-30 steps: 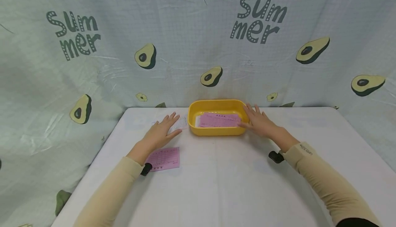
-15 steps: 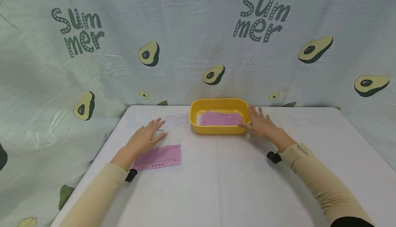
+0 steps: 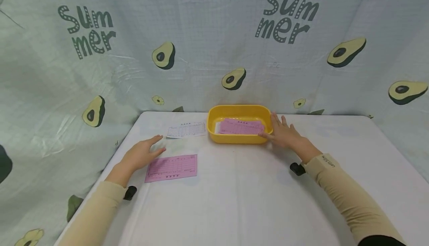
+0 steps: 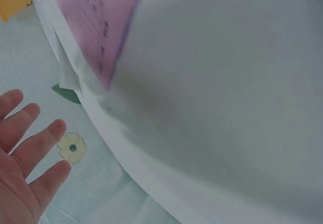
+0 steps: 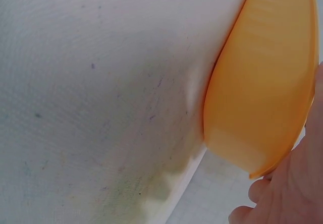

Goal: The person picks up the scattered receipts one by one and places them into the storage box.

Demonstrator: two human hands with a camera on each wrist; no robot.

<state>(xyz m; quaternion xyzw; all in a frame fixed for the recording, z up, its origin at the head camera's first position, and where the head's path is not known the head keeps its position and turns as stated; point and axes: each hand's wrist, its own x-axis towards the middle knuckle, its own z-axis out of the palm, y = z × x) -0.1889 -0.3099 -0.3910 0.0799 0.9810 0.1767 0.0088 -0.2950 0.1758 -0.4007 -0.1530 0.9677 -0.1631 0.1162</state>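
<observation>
A yellow plastic basin (image 3: 239, 139) stands at the back of the white table, with pink printed slips (image 3: 241, 127) and a bit of white paper inside. My right hand (image 3: 285, 136) rests at its right end, fingers spread along the rim and thumb near the front corner. The right wrist view shows the basin's wall (image 5: 257, 93) with that hand beside it. My left hand (image 3: 139, 156) holds nothing and has its fingers extended, just left of a pink printed slip (image 3: 172, 168) lying flat. Behind that slip lies a white printed slip (image 3: 186, 130), left of the basin.
The white table (image 3: 234, 208) reaches back to a hanging pale curtain (image 3: 201, 52) printed with avocados and "summer" lettering. Dark wrist cameras sit at both cuffs, the left camera (image 3: 130, 192) low over the table's left side.
My left hand has drawn back to the left, away from the white slip, uncovering it and more of the pink slip. My right hand stays at the basin. The head view has shifted slightly.
</observation>
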